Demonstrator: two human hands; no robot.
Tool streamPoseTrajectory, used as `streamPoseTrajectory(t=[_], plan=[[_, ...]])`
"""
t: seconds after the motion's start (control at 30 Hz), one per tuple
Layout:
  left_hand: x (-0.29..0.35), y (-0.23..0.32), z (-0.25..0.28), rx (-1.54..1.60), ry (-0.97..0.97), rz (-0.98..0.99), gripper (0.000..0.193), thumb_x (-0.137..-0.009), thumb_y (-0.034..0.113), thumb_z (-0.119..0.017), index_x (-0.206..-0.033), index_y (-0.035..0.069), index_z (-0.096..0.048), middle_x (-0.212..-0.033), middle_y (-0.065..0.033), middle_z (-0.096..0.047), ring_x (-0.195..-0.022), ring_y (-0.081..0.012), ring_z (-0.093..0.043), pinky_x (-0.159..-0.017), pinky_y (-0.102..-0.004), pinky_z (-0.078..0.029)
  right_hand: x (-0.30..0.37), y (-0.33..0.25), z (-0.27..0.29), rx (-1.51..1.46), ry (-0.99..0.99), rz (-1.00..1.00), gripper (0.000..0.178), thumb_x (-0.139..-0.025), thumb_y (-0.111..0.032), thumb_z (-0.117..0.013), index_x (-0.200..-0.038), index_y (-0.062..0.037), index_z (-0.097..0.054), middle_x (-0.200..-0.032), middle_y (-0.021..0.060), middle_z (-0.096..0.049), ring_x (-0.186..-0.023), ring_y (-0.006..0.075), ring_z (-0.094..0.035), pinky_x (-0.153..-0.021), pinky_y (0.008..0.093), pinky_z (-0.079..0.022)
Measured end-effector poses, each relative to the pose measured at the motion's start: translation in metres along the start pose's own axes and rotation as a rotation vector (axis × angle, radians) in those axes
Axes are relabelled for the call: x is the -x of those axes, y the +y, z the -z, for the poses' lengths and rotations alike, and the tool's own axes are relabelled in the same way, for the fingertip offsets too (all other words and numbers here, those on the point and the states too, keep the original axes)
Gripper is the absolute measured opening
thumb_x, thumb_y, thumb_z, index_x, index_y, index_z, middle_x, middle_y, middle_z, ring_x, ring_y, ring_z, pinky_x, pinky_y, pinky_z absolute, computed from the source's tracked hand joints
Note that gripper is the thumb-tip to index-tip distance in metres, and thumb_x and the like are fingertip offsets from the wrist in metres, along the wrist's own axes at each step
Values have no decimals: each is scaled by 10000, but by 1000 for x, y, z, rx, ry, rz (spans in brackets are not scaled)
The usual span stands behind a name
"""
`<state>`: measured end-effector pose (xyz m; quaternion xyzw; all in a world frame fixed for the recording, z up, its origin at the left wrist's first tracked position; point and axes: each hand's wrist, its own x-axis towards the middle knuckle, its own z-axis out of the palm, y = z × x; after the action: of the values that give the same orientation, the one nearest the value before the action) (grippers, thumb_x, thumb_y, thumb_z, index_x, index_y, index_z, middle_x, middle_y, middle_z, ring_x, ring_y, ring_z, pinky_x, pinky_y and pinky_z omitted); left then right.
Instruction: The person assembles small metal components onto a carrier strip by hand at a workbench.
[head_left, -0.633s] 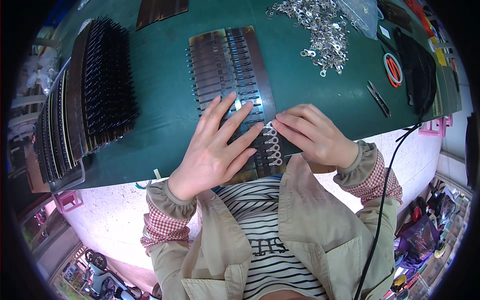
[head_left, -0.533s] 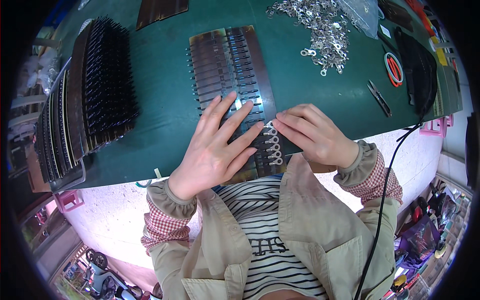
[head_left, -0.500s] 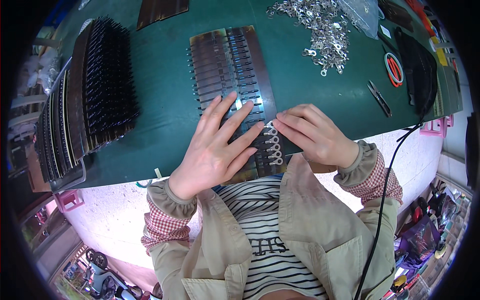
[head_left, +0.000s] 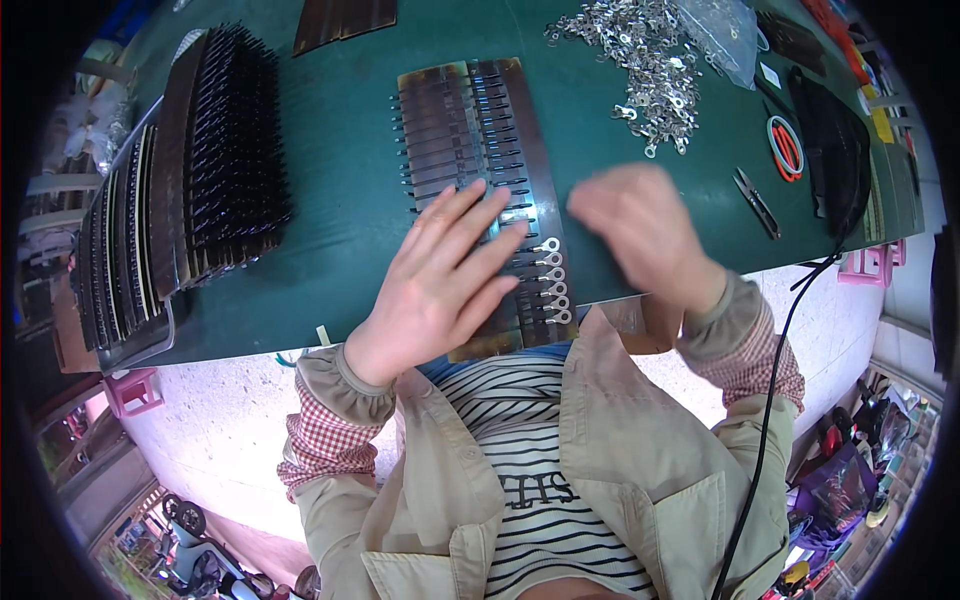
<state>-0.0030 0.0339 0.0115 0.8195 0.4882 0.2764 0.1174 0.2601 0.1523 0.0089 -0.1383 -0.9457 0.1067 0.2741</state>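
The left hand [head_left: 430, 275] lies palm down over a brown board [head_left: 533, 140], fingers a little spread, with nothing visible pinched between them. The right hand [head_left: 645, 230] is at about 3 o'clock from it, off the board's edge and over the table [head_left: 340, 200]; its fingertips look drawn together, but blur hides whether they hold anything.

The board runs from near the person's striped shirt [head_left: 500, 420] up toward 12 o'clock. Beside the left thumb, at 3 o'clock, six metal rings [head_left: 553, 259] form a column, each at the end of a dark pin. That near stretch looks done. Beyond it, toward 12 o'clock, the visible dark pins [head_left: 492, 113] have no rings, so well over half the row seems left; some pins are hidden under the fingers.

Farther out, a heap of loose rings [head_left: 660, 90] lies at 1 o'clock, touching a clear bag [head_left: 722, 40]. Small snips [head_left: 757, 203] lie at 2 o'clock. At 10 o'clock stands a stack of bristling boards [head_left: 235, 130], and another brown piece [head_left: 345, 20] rests near 11.
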Motion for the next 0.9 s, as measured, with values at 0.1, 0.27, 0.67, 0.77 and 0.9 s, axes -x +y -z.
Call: streamPoseTrajectory(t=[0.1, 0.27, 0.67, 0.77, 0.9], plan=[[-4, -2, 0, 66, 73, 56, 523, -895, 147, -745, -1382, -6, -628, -1512, -207, -545, -1460, -402, -454, -1207, -571, -339, -18, 54, 4, 192, 177, -252, 172, -892, -87, -704, -1042, -7, -676, -1065, 115, -688, -1001, 335, -636, -895, 429, -481], [-3, -3, -10, -19, 67, 93, 590, -912, 135, -740, -1440, -50, -552, -1528, -216, -530, -1474, -384, -448, -1219, -537, -330, -29, 110, 14, 167, -40, -312, 108, -906, -71, -703, -990, -14, -668, -1006, 110, -656, -967, 321, -622, -891, 431, -479], [4, 1, -9, -8, 62, 106, 621, -904, 150, -754, -1452, -51, -541, -1548, -220, -504, -1482, -393, -431, -1214, -528, -335, -14, 54, 4, -90, 16, -138, 161, -865, 63, -691, -1012, 10, -653, -966, 129, -648, -936, 312, -639, -822, 385, -524], [2, -1, -10, 1, 59, 122, 625, -903, 151, -757, -1453, -50, -540, -1546, -219, -505, -1482, -395, -431, -1213, -527, -335, -17, 46, 0, -131, 43, -248, 181, -862, 68, -692, -1031, 11, -659, -968, 128, -650, -935, 307, -643, -815, 382, -528], [1, -1, -9, 13, 52, 118, 624, -902, 152, -759, -1453, -47, -541, -1546, -216, -506, -1481, -395, -432, -1212, -529, -336, -27, 33, -8, -150, 19, -356, 198, -856, 61, -704, -1045, 11, -669, -971, 117, -655, -928, 296, -645, -807, 383, -528]])
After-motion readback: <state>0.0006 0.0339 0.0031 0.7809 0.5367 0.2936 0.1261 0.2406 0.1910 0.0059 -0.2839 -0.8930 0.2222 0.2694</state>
